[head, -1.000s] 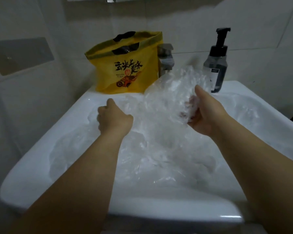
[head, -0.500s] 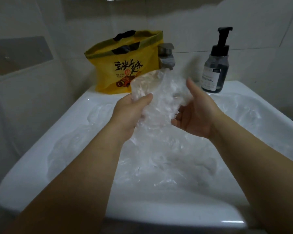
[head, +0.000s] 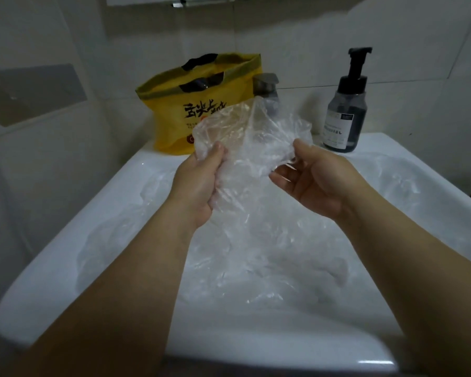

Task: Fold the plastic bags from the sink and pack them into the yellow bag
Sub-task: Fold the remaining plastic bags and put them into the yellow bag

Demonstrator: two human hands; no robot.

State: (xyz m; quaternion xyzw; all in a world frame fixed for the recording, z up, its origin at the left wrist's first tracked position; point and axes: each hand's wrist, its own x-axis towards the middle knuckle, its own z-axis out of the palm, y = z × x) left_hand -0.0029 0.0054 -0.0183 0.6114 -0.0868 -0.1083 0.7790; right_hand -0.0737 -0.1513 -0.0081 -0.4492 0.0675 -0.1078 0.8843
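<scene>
Plastic bag (head: 253, 137) is up off the pile (head: 256, 268) now, above the sink (head: 65, 268). The left hand (head: 201, 183) has come up and curls round one side, the right hand (head: 316, 180) pinches the other. Folding looks ready to start; the yellow bag (head: 174, 112) waits behind.
</scene>
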